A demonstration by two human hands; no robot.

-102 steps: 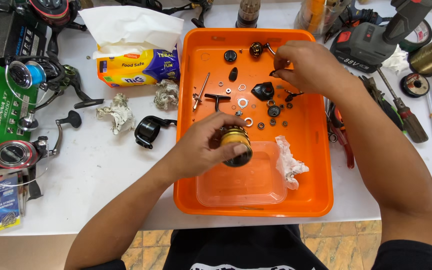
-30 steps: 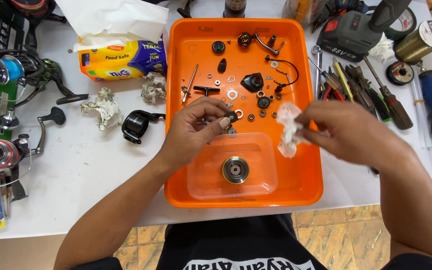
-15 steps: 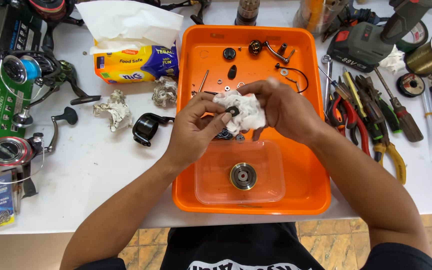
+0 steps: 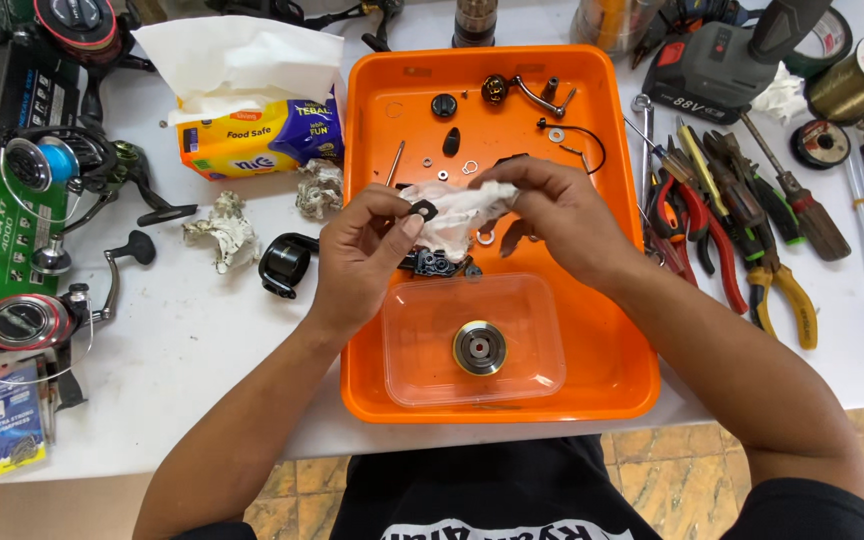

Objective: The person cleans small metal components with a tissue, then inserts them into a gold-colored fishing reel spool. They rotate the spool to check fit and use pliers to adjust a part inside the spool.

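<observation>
White tissue (image 4: 452, 222) sits pinched in right hand (image 4: 552, 215) fingers; left hand (image 4: 362, 250) fingers pinch a black part (image 4: 422, 209) against it.

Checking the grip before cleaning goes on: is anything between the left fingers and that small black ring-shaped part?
Nothing visible. The left hand pinches the small black part directly; the white tissue in the right hand touches it from the right.

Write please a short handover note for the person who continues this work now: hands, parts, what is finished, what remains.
Left hand: fingers pinch a small black part.
Right hand: presses a white tissue against that part.
Both hands are over the orange tray. The round spool lies in the clear tub in the tray.
Done: reel taken apart, spool set down.
Left: small washers, handle and other pieces lie loose at the tray's far end.
</observation>
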